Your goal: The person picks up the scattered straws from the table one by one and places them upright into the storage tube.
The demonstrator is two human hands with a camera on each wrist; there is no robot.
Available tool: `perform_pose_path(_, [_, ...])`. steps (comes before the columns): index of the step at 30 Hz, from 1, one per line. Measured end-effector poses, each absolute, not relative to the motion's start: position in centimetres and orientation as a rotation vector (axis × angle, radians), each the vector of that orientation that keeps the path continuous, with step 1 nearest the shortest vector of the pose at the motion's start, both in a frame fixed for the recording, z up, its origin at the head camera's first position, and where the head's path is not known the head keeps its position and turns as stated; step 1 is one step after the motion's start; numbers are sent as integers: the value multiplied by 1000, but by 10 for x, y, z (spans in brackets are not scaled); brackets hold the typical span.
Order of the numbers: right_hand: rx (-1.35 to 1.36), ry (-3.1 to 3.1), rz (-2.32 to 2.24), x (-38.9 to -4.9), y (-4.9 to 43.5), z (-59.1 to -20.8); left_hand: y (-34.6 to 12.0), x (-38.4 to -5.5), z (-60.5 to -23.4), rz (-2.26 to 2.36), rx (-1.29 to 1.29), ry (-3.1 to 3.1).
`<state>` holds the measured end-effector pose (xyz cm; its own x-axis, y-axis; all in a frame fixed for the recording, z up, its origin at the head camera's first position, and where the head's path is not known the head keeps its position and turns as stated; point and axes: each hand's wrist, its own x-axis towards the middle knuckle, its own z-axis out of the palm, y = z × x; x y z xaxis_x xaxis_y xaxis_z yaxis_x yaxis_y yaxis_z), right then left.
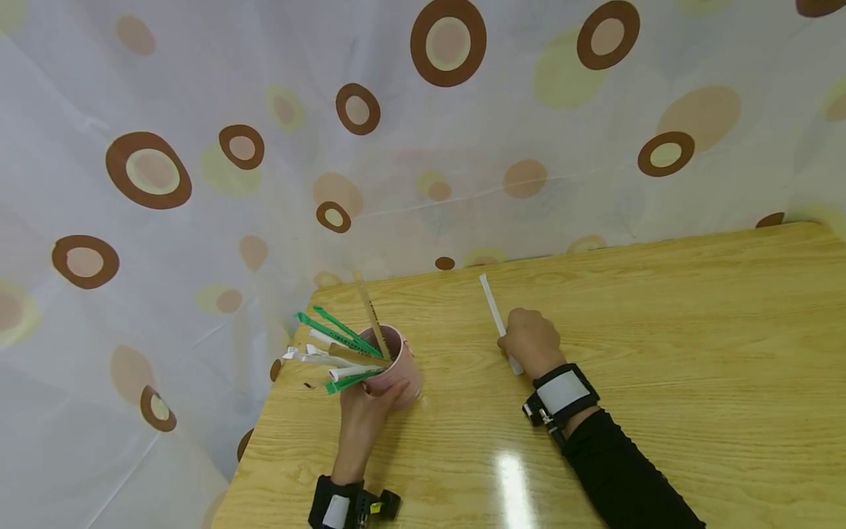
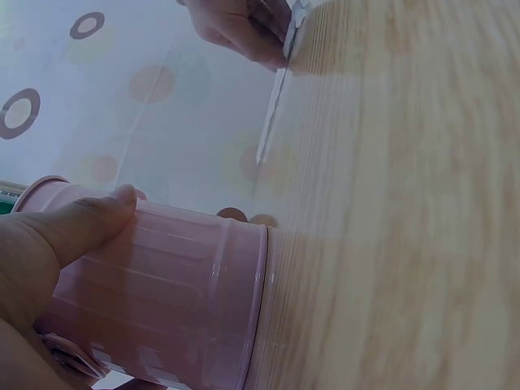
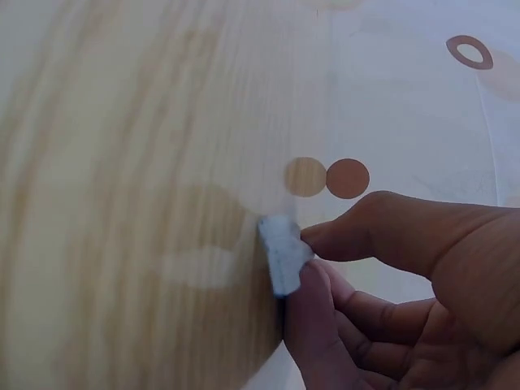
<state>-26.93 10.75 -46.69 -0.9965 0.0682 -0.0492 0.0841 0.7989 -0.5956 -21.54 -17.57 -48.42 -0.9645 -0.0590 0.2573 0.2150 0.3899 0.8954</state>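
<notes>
My left hand (image 1: 363,415) grips a pink cup (image 1: 411,382) that stands upright on the table, the thumb lying along its side. In the left wrist view the ridged wall of the cup (image 2: 187,276) fills the lower left. Several wrapped straws lean out of the cup: green straws (image 1: 338,334), white ones and brown ones, one brown straw (image 1: 372,314) rising steeply. To the right, my right hand (image 1: 532,342) pinches a white paper-wrapped straw (image 1: 490,300) near its close end, low over the table. The right wrist view shows the straw's flat end (image 3: 283,256) between thumb and fingers.
The wooden table (image 1: 694,330) extends far to the right. Behind it and along the left hangs a white curtain (image 1: 396,147) with brown ring patterns. A small dark speck lies left of the cup. Black bands with cameras sit on both wrists.
</notes>
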Motion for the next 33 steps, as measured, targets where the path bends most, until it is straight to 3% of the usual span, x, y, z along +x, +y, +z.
perform_pose_path(33, [115, 2965, -1220, -274, 120, -456, -175, -218, -485, -1568, -118, -2417])
